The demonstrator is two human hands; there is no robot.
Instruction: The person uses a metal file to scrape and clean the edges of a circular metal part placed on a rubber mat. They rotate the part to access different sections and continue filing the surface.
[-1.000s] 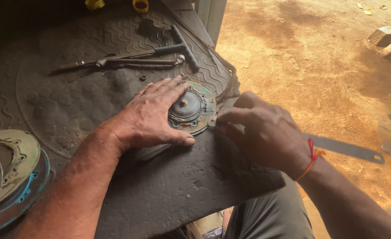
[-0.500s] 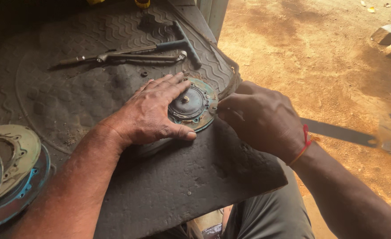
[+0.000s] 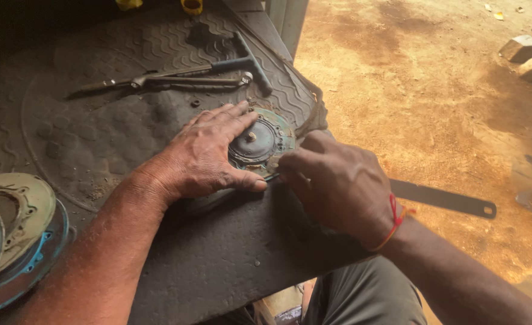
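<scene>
Pressing the round disc [image 3: 260, 144] flat – left hand [image 3: 208, 157] spread, right hand [image 3: 332, 183] gripping a blade [image 3: 443, 198] (at its rim).

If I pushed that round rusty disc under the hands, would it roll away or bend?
Probably neither. The round disc lies flat on the rubber mat, so it would likely slide, not roll, and the ridged mat may grip it. It looks like rusty metal with a bolt in the middle, so likely stiff and fairly heavy. The left hand presses on it, while the right hand works at its edge.
</scene>
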